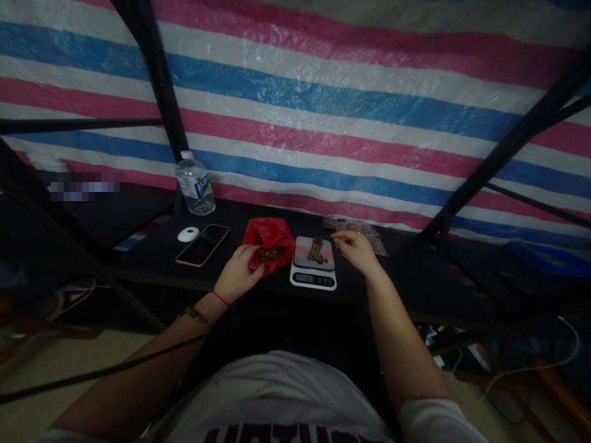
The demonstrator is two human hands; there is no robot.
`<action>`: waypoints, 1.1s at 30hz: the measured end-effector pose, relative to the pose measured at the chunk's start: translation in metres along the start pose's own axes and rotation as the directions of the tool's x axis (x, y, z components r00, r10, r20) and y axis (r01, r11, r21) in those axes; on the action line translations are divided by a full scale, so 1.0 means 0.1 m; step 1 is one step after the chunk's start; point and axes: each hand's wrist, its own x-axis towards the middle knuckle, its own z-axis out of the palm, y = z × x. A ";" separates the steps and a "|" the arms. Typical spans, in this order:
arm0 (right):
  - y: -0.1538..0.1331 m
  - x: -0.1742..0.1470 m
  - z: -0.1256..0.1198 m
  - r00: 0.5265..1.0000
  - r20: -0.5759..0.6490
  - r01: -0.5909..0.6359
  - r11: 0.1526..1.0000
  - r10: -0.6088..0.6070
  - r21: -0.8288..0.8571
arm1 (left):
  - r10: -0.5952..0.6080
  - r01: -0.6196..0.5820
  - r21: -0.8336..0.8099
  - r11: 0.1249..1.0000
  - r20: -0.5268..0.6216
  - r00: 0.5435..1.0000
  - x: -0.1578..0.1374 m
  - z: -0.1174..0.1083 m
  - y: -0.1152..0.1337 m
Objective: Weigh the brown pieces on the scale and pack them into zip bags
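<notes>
My left hand [236, 275] is at the near left side of a red plastic bag [277, 229], its fingers closed on the bag's rim. Small brown dried pieces [272, 253] lie inside the opened bag. Just right of it stands a white kitchen scale [300, 268] with a small display at its front. On the scale's plate are a small clear packet [316, 248] and several loose brown pieces [318, 259]. Beside the plate's right edge hovers my right hand [355, 247], fingertips pinched together; anything between them is too small to make out.
Behind my right hand lie several clear bags [364, 229] of brown contents. To the left are a phone [203, 245], a white round-ended object [188, 234] and a clear plastic bottle [196, 187]. Black metal bars [489, 166] and a striped sheet [323, 111] bound the dark tabletop.
</notes>
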 end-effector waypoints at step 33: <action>-0.61 -0.50 0.76 0.978 0.210 -0.071 0.967 0.019 0.245 | 0.658 -0.655 -0.087 0.751 0.011 0.753 0.32 0.28 0.76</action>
